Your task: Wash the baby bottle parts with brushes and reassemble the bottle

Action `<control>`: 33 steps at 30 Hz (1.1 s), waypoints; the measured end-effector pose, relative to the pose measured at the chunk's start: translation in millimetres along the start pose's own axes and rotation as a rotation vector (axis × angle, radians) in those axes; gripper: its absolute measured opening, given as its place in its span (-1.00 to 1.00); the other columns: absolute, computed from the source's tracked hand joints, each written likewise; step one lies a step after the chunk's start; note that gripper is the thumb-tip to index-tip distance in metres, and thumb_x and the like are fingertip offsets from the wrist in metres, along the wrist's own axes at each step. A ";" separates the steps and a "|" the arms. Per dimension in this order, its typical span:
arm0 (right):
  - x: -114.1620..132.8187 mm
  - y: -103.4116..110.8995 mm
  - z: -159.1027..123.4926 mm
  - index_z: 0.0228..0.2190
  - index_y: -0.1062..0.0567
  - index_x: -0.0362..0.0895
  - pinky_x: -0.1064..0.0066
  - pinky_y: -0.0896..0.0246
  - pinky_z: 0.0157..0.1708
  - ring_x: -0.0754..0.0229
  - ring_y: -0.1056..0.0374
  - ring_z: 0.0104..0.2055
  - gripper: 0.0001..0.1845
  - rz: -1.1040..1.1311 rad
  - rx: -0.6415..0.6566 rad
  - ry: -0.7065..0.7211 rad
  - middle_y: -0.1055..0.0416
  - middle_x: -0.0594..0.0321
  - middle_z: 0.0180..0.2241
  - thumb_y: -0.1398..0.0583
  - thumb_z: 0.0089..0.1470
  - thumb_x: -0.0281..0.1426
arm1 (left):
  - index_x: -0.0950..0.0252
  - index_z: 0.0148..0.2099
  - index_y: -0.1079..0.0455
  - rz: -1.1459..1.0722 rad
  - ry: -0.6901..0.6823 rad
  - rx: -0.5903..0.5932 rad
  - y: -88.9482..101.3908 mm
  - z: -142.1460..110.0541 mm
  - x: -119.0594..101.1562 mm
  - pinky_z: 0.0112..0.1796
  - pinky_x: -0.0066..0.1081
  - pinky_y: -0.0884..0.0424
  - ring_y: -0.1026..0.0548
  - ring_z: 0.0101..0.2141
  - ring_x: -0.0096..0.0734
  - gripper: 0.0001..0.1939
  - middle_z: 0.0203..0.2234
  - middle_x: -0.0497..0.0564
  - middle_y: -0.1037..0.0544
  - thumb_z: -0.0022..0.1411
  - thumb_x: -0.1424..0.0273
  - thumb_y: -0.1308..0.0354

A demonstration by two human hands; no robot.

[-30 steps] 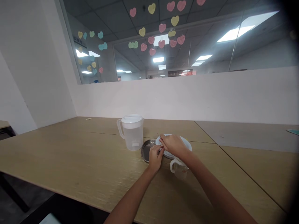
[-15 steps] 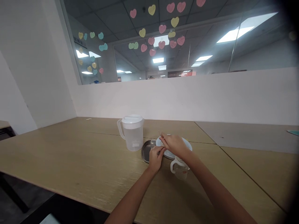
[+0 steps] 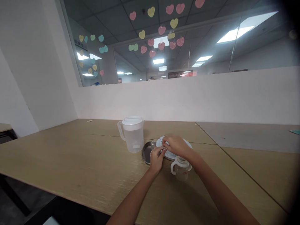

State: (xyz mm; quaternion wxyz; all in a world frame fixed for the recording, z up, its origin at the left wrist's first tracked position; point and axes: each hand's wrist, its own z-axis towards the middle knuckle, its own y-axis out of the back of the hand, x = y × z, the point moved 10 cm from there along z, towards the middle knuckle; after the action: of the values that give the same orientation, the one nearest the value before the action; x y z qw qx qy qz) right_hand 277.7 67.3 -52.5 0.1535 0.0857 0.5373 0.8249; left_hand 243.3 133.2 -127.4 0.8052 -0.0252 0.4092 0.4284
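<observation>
My left hand (image 3: 156, 160) is closed, pinching a small pale ring-shaped piece (image 3: 163, 147) at its fingertips. My right hand (image 3: 176, 146) meets it from above, its fingers pinched at the same piece, with a thin stick-like piece (image 3: 160, 140) showing by the fingertips. What exactly these pieces are is too small to tell. Below my right wrist stands a clear baby bottle (image 3: 181, 172) with two white handles, red print and an open top. Behind the hands lies a white plate (image 3: 189, 145), partly covered by my right hand. A clear rounded cap (image 3: 153, 144) sits by the left fingers.
A metal tray (image 3: 145, 155) lies left of my left hand. Just beyond it stands a lidded translucent pitcher (image 3: 133, 136) with its handle to the left. The wooden table (image 3: 82, 162) meets a white wall (image 3: 164, 101) under a window with heart-shaped notes.
My right fingers have tipped down and closed in on the small piece, so its pale ring now shows. The stick-like piece stands out less. My right forearm has shifted, uncovering the bottle's top.
</observation>
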 end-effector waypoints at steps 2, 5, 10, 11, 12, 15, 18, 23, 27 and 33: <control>5.1 0.6 1.4 -0.44 -0.40 -0.15 0.46 0.01 -0.38 0.23 -0.32 -0.32 -0.85 -0.063 0.003 0.011 -0.43 0.22 -0.40 -0.05 0.10 -0.44 | 0.30 -0.37 -0.45 0.011 -0.015 0.009 -1.0 0.0 0.0 -0.27 -0.43 -0.27 -0.40 -0.34 -0.38 -0.71 -0.41 0.01 -0.52 0.20 0.23 -0.01; 12.3 -6.5 4.0 -0.40 -0.37 -0.18 0.41 -0.01 -0.32 0.18 -0.35 -0.37 -0.85 -0.162 0.043 0.048 -0.43 0.16 -0.45 -0.01 0.13 -0.45 | 0.30 -0.41 -0.44 0.020 -0.032 0.022 -2.8 0.0 1.3 -0.27 -0.43 -0.28 -0.40 -0.35 -0.39 -0.69 -0.43 0.01 -0.51 0.21 0.23 0.01; 15.3 -16.3 5.4 -0.30 -0.33 -0.22 0.31 0.02 -0.10 0.16 -0.39 -0.37 -0.88 -0.199 0.037 0.088 -0.46 0.15 -0.46 -0.04 0.07 -0.52 | 0.30 -0.44 -0.41 0.018 -0.036 0.028 -3.1 0.0 2.2 -0.24 -0.44 -0.27 -0.39 -0.33 -0.40 -0.67 -0.42 0.00 -0.51 0.22 0.22 0.02; 15.1 -17.0 5.2 -0.28 -0.32 -0.22 0.30 0.04 -0.07 0.16 -0.40 -0.36 -0.86 -0.200 0.029 0.090 -0.46 0.15 -0.44 -0.06 0.04 -0.54 | 0.30 -0.43 -0.42 0.015 -0.041 0.030 -3.0 0.0 1.3 -0.23 -0.44 -0.27 -0.39 -0.32 -0.40 -0.67 -0.41 0.00 -0.51 0.23 0.22 0.02; 15.0 -17.2 4.9 -0.27 -0.32 -0.22 0.28 0.06 -0.04 0.16 -0.40 -0.36 -0.83 -0.201 0.020 0.093 -0.47 0.16 -0.44 -0.07 0.02 -0.55 | 0.30 -0.42 -0.42 0.013 -0.045 0.032 -3.1 0.0 0.4 -0.23 -0.43 -0.26 -0.39 -0.32 -0.39 -0.67 -0.40 0.01 -0.51 0.23 0.22 0.03; 15.1 -15.4 4.3 -0.26 -0.31 -0.22 0.25 0.09 -0.02 0.15 -0.41 -0.36 -0.83 -0.216 -0.014 0.101 -0.47 0.16 -0.44 -0.06 0.03 -0.53 | 0.30 -0.40 -0.42 0.019 -0.058 0.036 -3.1 0.2 -1.8 -0.22 -0.44 -0.26 -0.39 -0.31 -0.39 -0.68 -0.40 0.01 -0.51 0.24 0.24 0.03; 14.9 -11.2 4.1 -0.28 -0.33 -0.22 0.23 0.10 -0.01 0.15 -0.40 -0.39 -0.84 -0.249 -0.051 0.095 -0.47 0.15 -0.46 0.01 0.11 -0.48 | 0.30 -0.41 -0.42 0.032 -0.060 0.035 -3.4 0.6 -1.8 -0.22 -0.43 -0.25 -0.39 -0.31 -0.40 -0.69 -0.40 0.01 -0.51 0.24 0.25 0.03; 14.1 -5.0 3.4 -0.29 -0.34 -0.22 0.23 0.14 0.02 0.17 -0.40 -0.45 -0.74 -0.319 -0.086 0.074 -0.46 0.15 -0.50 0.11 0.19 -0.45 | 0.29 -0.33 -0.43 0.030 -0.047 0.043 -5.1 0.2 0.5 -0.21 -0.42 -0.27 -0.40 -0.27 -0.38 -0.71 -0.36 0.01 -0.51 0.24 0.25 0.03; 10.7 -4.2 3.2 -0.24 -0.33 -0.24 0.27 0.11 0.01 0.19 -0.39 -0.48 -0.72 -0.346 -0.092 0.044 -0.45 0.17 -0.56 0.13 0.20 -0.43 | 0.27 -0.29 -0.44 0.028 -0.042 0.053 -6.2 -1.0 0.9 -0.19 -0.41 -0.27 -0.40 -0.24 -0.37 -0.72 -0.32 0.01 -0.52 0.24 0.25 0.03; 7.3 -7.4 4.2 -0.20 -0.33 -0.27 0.30 0.09 0.01 0.19 -0.38 -0.50 -0.70 -0.341 -0.098 0.038 -0.45 0.17 -0.57 0.14 0.20 -0.45 | 0.27 -0.27 -0.44 0.030 -0.058 0.048 -6.8 -1.0 0.0 -0.21 -0.41 -0.28 -0.40 -0.26 -0.38 -0.73 -0.33 0.00 -0.52 0.24 0.25 0.03</control>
State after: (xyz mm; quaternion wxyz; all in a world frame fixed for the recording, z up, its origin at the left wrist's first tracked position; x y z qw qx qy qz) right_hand 273.3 76.2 -57.8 0.2849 -0.0296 0.5061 0.8135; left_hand 247.5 128.6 -130.2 0.8106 0.0129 0.3960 0.4312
